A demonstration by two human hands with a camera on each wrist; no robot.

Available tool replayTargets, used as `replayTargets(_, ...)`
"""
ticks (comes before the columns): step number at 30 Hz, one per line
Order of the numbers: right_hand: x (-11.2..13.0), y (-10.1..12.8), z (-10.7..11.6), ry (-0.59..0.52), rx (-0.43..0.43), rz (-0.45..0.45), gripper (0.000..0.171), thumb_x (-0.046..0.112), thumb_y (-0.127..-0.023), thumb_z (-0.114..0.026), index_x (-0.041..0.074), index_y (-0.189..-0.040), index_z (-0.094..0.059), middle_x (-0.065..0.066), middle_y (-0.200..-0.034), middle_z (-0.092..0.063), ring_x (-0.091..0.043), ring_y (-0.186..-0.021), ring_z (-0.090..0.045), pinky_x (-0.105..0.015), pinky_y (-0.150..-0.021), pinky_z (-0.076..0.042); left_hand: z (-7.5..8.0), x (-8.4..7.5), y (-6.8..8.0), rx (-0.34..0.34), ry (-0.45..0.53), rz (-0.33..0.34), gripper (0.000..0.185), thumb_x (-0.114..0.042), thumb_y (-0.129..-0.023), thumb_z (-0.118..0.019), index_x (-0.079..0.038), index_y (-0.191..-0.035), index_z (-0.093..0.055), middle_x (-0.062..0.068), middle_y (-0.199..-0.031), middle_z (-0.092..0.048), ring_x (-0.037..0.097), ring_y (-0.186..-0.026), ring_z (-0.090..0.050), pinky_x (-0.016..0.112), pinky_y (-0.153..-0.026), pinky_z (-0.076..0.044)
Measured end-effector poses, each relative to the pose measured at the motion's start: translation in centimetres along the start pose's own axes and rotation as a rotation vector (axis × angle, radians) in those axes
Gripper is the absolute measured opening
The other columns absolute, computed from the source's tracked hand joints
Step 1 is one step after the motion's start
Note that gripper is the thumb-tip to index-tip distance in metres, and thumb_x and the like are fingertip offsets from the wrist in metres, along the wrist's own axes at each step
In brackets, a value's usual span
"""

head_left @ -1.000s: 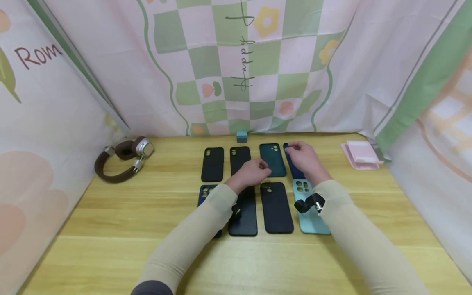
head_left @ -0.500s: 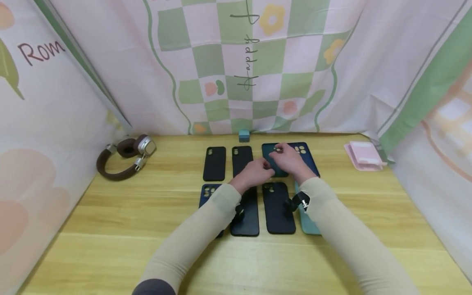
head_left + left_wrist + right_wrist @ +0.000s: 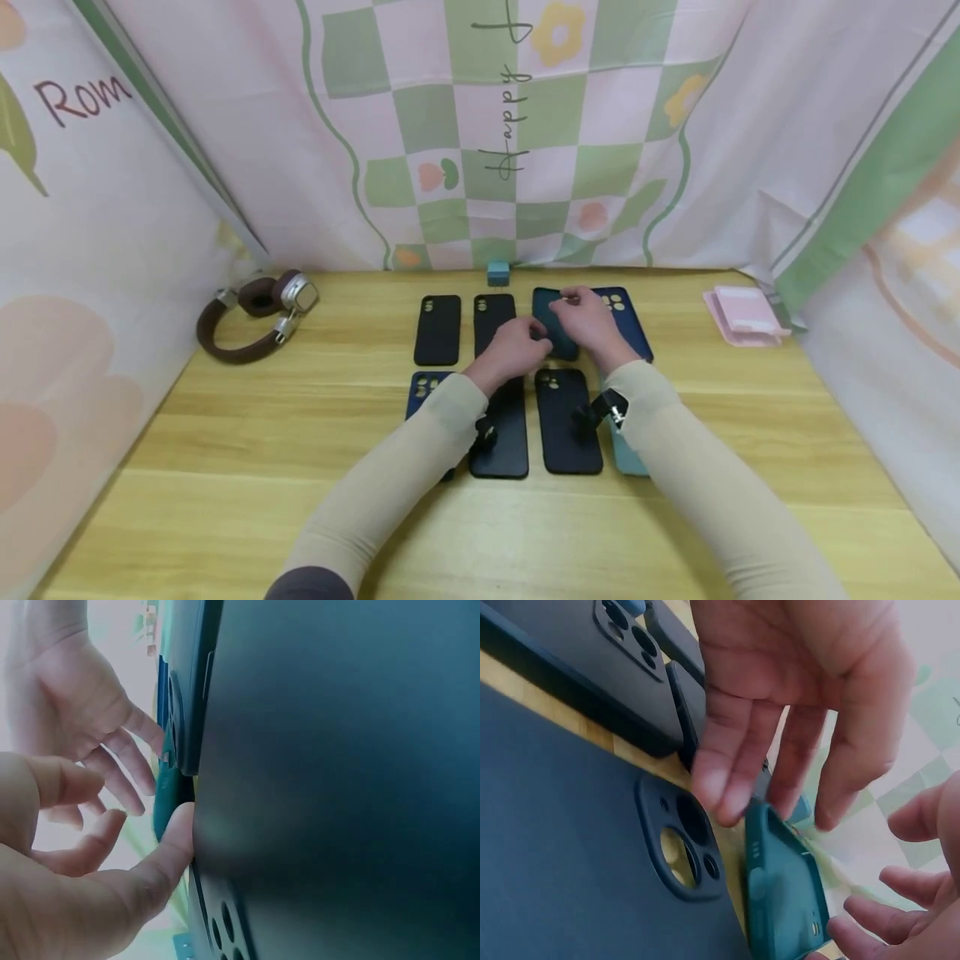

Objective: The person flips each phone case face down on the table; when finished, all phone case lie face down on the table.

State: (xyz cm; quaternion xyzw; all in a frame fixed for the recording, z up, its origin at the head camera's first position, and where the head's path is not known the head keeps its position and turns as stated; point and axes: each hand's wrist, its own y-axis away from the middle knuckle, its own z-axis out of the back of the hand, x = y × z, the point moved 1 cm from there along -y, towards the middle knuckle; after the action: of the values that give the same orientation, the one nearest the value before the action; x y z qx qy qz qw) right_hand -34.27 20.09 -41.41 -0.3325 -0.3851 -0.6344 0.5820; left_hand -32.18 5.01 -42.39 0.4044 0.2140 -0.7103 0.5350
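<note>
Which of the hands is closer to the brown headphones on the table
Left. The left hand sits mid-table over the phone cases, well right of the brown headphones by the left cloth wall; the right hand is farther right still, at the dark green case.
</note>
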Motion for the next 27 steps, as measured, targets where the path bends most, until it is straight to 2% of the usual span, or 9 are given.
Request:
replayTargets(5,0.2,0.1,-0.5,-0.061,0.003,-0.002,0.053,0.028,-0.100,-0.053,0.002,-0.144,-0.042,-0.021,-0.146,-0.041,-0.037,-0.132,-0.040,-0.052,-0.104,-0.037,0.5,0.1,0.0,-0.117,0.009,-0.039,0.024,-0.015,-0.093,-0.062,-0.006,-0.116,-0.064,0.007,-0.116,-0.060,0.020,-0.098,-0.054,0.035,-0.084,-0.048)
replayTargets(8,0.2,0.1,-0.9,-0.085,0.032,-0.011,0.054,0.030,-0.100,-0.052,0.004,-0.146,-0.040,-0.020,-0.148,-0.038,-0.037,-0.134,-0.038,-0.053,-0.104,-0.036,0.6,0.3,0.0,-0.158,0.054,-0.033,0.022,-0.014,-0.092,-0.064,-0.009,-0.113,-0.064,0.005,-0.115,-0.060,0.019,-0.095,-0.055,0.034,-0.080,-0.048)
replayTargets(13,0.3,0.1,-1.7,-0.131,0.071,-0.016,0.057,0.032,-0.101,-0.052,0.004,-0.148,-0.037,-0.020,-0.147,-0.040,-0.036,-0.130,-0.043,-0.052,-0.102,-0.039,0.6,0.5,0.3,-0.182,0.094,-0.042,0.020,-0.016,-0.091,-0.065,-0.012,-0.111,-0.062,0.001,-0.111,-0.061,0.018,-0.083,-0.058,0.032,-0.071,-0.049)
replayTargets(17,0.5,0.1,-2.0,-0.204,0.092,-0.031,0.062,0.032,-0.101,-0.051,0.005,-0.152,-0.028,-0.021,-0.140,-0.046,-0.033,-0.123,-0.050,-0.048,-0.096,-0.045,0.6,0.6,0.5,-0.178,0.097,-0.079,0.020,-0.018,-0.092,-0.065,-0.014,-0.111,-0.062,-0.001,-0.112,-0.062,0.014,-0.078,-0.059,0.030,-0.068,-0.049)
replayTargets(21,0.7,0.2,-2.0,-0.242,0.066,-0.026,0.065,0.028,-0.101,-0.050,0.009,-0.155,-0.019,-0.022,-0.137,-0.049,-0.032,-0.121,-0.053,-0.048,-0.095,-0.046,0.5,0.5,0.8,-0.126,0.109,-0.128,0.019,-0.018,-0.094,-0.064,-0.014,-0.112,-0.063,0.001,-0.109,-0.064,0.012,-0.080,-0.060,0.029,-0.069,-0.050)
replayTargets(24,0.8,0.4,-1.9,-0.191,-0.007,-0.005,0.061,0.020,-0.099,-0.050,0.010,-0.154,-0.025,-0.021,-0.132,-0.054,-0.032,-0.114,-0.056,-0.047,-0.092,-0.046,0.5,0.4,0.9,-0.082,0.097,-0.169,0.018,-0.016,-0.094,-0.063,-0.012,-0.112,-0.064,0.001,-0.103,-0.064,0.012,-0.079,-0.060,0.027,-0.071,-0.050)
replayTargets(27,0.7,0.5,-1.8,-0.155,-0.074,0.003,0.057,0.014,-0.097,-0.048,0.010,-0.151,-0.032,-0.019,-0.120,-0.057,-0.030,-0.097,-0.058,-0.042,-0.080,-0.048,0.6,0.5,1.1,-0.061,0.079,-0.185,0.017,-0.016,-0.095,-0.063,-0.011,-0.111,-0.065,-0.001,-0.100,-0.064,0.014,-0.077,-0.060,0.027,-0.071,-0.050)
